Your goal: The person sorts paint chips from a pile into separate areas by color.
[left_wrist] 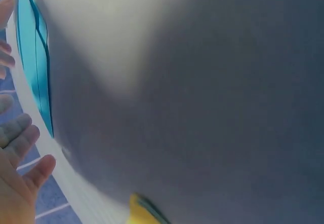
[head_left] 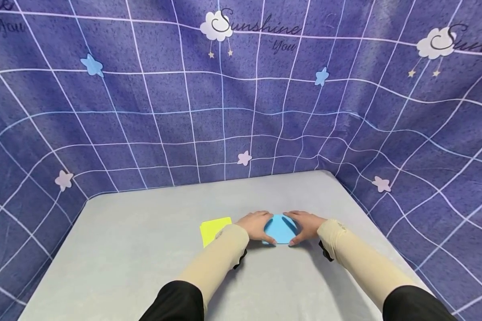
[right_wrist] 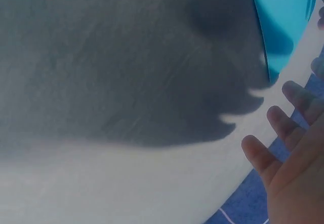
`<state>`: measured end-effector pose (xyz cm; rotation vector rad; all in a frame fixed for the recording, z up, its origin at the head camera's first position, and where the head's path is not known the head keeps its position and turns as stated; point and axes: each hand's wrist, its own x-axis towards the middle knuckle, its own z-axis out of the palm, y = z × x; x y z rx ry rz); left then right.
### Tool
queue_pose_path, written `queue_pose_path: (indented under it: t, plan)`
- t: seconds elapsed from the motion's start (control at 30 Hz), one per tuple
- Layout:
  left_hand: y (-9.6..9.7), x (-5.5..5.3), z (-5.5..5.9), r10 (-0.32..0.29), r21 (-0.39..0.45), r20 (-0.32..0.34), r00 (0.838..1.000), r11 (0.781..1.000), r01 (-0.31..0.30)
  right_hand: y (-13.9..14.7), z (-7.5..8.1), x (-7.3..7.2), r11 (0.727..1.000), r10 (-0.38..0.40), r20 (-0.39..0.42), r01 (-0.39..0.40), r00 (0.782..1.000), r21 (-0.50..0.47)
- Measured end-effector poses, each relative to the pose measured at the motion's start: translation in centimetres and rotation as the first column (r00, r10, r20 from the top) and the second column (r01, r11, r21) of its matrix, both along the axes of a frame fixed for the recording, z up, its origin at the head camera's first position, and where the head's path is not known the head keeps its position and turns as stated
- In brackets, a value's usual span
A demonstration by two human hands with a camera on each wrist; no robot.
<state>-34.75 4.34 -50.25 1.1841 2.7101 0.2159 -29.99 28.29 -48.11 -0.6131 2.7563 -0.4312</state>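
A sheet of light blue paper (head_left: 280,229) lies on the table between the two hands. In the left wrist view the blue paper (left_wrist: 34,57) shows crease lines and layered edges, so it looks folded. The left hand (head_left: 256,226) is at its left side, and the right hand (head_left: 306,226) is at its right. Both thumbs are near the lower edge, with the other fingers toward the top. Relaxed, spread fingers show on the left hand (left_wrist: 17,168) and right hand (right_wrist: 298,163) in the wrist views. Contact with the paper is unclear.
Bright yellow paper (head_left: 213,228), seemingly several sheets, lies left of the left hand, partly behind its forearm. The pale grey table (head_left: 136,249) meets a purple-blue curtain (head_left: 164,98) with a grid and stars at its back and sides.
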Motion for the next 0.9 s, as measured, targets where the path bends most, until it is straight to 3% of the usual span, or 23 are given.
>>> queue_pose_path:
  t: [0.17, 0.47, 0.7, 0.9]
  plan:
    - [-2.6, -0.6, 0.0, 0.043, 0.000, -0.005, 0.999, 0.999, -0.043, -1.7, 0.0, -0.5, 1.000, 0.010, -0.003, -0.009, 1.000, 0.024]
    - [-8.7, -1.0, 1.2, 0.139, -0.021, 0.018, 0.990, 0.990, -0.138, -6.1, -0.1, -2.3, 0.996, 0.079, -0.017, -0.078, 0.997, 0.043]
    - [-13.7, -0.3, 1.8, 0.261, -0.036, 0.040, 0.965, 0.965, -0.259, -11.9, 0.5, -3.7, 0.988, 0.135, -0.035, -0.132, 0.990, 0.084]
    - [-16.4, 0.8, 1.4, 0.318, -0.039, 0.057, 0.946, 0.948, -0.316, -16.4, 0.3, -4.7, 0.980, 0.187, -0.041, -0.183, 0.982, 0.082]
